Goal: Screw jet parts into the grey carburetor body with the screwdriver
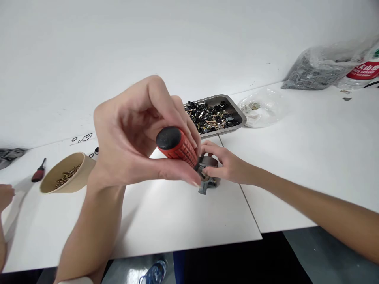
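Two hands work over one small grey metal part (208,182) on the white table (310,157). The left hand (139,134) grips one red-and-black screwdriver (177,146), tip down on the part; the right hand (226,163) pinches the part steady. Behind sit one steel tray (238,111) of hardware, one bowl (66,173) of screws, and a second screwdriver (38,172).

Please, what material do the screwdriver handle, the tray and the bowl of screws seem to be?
Screwdriver handle: red ribbed grip with matte black cap, likely rubber over plastic. Tray: grey, shiny rim, likely steel. Bowl: beige, matte, perhaps paper or plastic.
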Tool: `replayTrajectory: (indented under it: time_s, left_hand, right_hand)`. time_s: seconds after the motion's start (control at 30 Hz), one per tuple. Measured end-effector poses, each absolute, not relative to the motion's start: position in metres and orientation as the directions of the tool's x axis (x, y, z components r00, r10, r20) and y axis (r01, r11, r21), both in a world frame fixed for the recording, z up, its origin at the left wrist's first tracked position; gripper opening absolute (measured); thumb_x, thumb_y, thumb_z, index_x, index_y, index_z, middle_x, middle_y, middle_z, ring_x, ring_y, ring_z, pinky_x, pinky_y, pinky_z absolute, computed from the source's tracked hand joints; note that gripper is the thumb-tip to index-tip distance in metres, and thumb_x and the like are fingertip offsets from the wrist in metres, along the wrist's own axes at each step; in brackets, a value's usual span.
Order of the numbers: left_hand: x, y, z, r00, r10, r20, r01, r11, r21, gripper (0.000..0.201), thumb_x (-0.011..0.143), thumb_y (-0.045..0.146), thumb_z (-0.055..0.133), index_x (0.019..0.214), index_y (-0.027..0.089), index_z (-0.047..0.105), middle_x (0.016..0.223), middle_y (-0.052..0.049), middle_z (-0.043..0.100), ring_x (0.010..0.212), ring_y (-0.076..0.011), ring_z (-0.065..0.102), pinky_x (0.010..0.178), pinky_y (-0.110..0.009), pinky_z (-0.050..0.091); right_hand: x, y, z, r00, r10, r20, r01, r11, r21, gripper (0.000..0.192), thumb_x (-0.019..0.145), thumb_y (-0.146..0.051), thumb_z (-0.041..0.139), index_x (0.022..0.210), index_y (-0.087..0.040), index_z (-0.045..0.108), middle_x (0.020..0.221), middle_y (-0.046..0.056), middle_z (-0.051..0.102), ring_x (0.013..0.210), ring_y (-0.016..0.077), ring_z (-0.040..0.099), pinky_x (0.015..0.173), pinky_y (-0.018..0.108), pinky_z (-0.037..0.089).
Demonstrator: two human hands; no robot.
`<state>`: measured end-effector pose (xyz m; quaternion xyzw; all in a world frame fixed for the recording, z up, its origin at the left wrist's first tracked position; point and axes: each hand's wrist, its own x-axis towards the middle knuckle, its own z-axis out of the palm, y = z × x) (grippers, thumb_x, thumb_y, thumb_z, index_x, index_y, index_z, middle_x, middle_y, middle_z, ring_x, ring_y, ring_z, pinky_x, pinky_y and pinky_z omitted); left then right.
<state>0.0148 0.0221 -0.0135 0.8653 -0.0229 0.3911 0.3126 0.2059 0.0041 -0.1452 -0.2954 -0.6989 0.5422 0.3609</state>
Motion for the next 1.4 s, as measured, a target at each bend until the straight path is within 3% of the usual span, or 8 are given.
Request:
replayTrajectory:
  time_s: [0.23, 0.43, 0.7, 0.8, 0.97, 1.1, 1.23, 1.4]
  left_hand:
    - [0.02, 0.021, -0.018, 0.625, 0.237, 0.744, -0.329, -0.784, 0.527, 0.031, 0.07, 0.015, 0.084, 0.094, 0.005, 0.065, 0.075, 0.001, 0.058, 0.073, -0.017, 0.066, 0.054, -0.04, 0.062]
    - [0.02, 0.024, -0.021, 0.587, 0.196, 0.785, -0.369, -0.799, 0.475, 0.03, 0.065, 0.003, 0.085, 0.087, 0.004, 0.065, 0.081, -0.001, 0.057, 0.076, -0.0199, 0.067, 0.055, -0.044, 0.064]
    - [0.025, 0.005, -0.015, 0.554, 0.408, 0.726, -0.259, -0.744, 0.616, 0.035, 0.056, 0.006, 0.091, 0.08, 0.01, 0.065, 0.069, -0.005, 0.067, 0.066, -0.0227, 0.067, 0.048, -0.042, 0.06]
    - [0.026, 0.003, -0.013, 0.554, 0.417, 0.721, -0.259, -0.737, 0.625, 0.035, 0.057, 0.003, 0.089, 0.082, 0.012, 0.066, 0.07, -0.005, 0.07, 0.066, -0.024, 0.068, 0.049, -0.043, 0.06]
    - [0.02, 0.007, -0.012, 0.594, 0.415, 0.689, -0.195, -0.757, 0.624, 0.033, 0.06, 0.003, 0.086, 0.088, 0.003, 0.069, 0.08, -0.012, 0.074, 0.071, -0.0317, 0.071, 0.051, -0.051, 0.062]
    - [0.017, 0.006, -0.008, 0.652, 0.39, 0.651, -0.141, -0.781, 0.608, 0.019, 0.079, 0.019, 0.077, 0.093, 0.008, 0.072, 0.076, -0.012, 0.073, 0.068, -0.0315, 0.072, 0.047, -0.048, 0.061]
    - [0.021, -0.004, 0.001, 0.703, 0.415, 0.578, -0.076, -0.764, 0.641, 0.043, 0.083, 0.044, 0.071, 0.1, 0.004, 0.071, 0.08, -0.017, 0.074, 0.069, -0.0296, 0.073, 0.05, -0.041, 0.064]
    - [0.032, -0.022, 0.017, 0.624, 0.637, 0.452, 0.104, -0.642, 0.76, 0.044, 0.085, 0.056, 0.063, 0.095, 0.014, 0.071, 0.063, -0.014, 0.067, 0.064, -0.0314, 0.069, 0.052, -0.049, 0.06]
  right_hand:
    - [0.206, 0.004, -0.145, -0.556, 0.801, 0.222, 0.008, 0.272, -0.962, 0.022, 0.079, -0.013, 0.062, 0.099, -0.019, 0.063, 0.11, 0.003, 0.05, 0.073, 0.0081, 0.052, 0.066, 0.025, 0.048]
    - [0.207, 0.004, -0.147, -0.559, 0.794, 0.239, -0.003, 0.286, -0.958, 0.017, 0.08, -0.015, 0.063, 0.097, -0.019, 0.061, 0.112, 0.004, 0.05, 0.072, 0.0078, 0.052, 0.063, 0.024, 0.048]
    - [0.207, 0.007, -0.15, -0.551, 0.784, 0.285, 0.026, 0.358, -0.934, 0.02, 0.081, -0.014, 0.062, 0.1, -0.019, 0.063, 0.11, 0.004, 0.053, 0.077, 0.0102, 0.053, 0.067, 0.026, 0.048]
    - [0.207, 0.007, -0.151, -0.54, 0.788, 0.295, 0.023, 0.364, -0.931, 0.023, 0.08, -0.015, 0.063, 0.102, -0.019, 0.064, 0.111, 0.005, 0.054, 0.081, 0.0114, 0.054, 0.068, 0.026, 0.048]
    - [0.207, 0.007, -0.152, -0.544, 0.79, 0.282, 0.026, 0.352, -0.935, 0.027, 0.078, -0.013, 0.063, 0.105, -0.018, 0.064, 0.109, 0.006, 0.056, 0.084, 0.013, 0.055, 0.068, 0.026, 0.046]
    - [0.207, 0.008, -0.152, -0.553, 0.777, 0.301, 0.025, 0.376, -0.926, 0.026, 0.078, -0.012, 0.062, 0.104, -0.017, 0.064, 0.102, 0.005, 0.059, 0.086, 0.0146, 0.056, 0.07, 0.027, 0.046]
    - [0.207, 0.008, -0.153, -0.549, 0.776, 0.312, 0.014, 0.381, -0.924, 0.026, 0.077, -0.013, 0.062, 0.103, -0.017, 0.063, 0.096, 0.004, 0.06, 0.085, 0.0156, 0.057, 0.073, 0.029, 0.047]
    - [0.207, 0.007, -0.15, -0.555, 0.781, 0.286, 0.021, 0.357, -0.934, 0.023, 0.078, -0.013, 0.062, 0.1, -0.018, 0.064, 0.094, 0.003, 0.057, 0.081, 0.0148, 0.056, 0.068, 0.028, 0.046]
